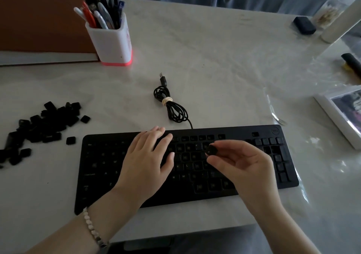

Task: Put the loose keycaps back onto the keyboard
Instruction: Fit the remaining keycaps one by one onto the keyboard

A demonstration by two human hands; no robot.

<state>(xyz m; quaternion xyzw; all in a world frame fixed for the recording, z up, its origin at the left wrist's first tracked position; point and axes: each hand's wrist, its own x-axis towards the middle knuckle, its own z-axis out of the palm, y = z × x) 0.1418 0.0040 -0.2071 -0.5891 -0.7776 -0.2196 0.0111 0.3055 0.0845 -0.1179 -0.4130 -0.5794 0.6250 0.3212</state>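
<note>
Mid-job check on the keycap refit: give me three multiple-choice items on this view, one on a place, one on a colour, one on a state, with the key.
1. Where does the pile of loose keycaps lie?
A. Left of the keyboard
B. Right of it
C. On top of it

2. What colour is the glowing base of the pen holder?
A. Blue
B. Red
C. Green

3. What is the right hand doing?
A. Lying open and empty
B. Pinching one keycap above the keyboard
C. Making an empty fist

Key:
1 A, the black heap sits off the keyboard's left end.
2 B, the band at the bottom shines red.
3 B, thumb and fingertips pinch a single black keycap over the keys.
</note>
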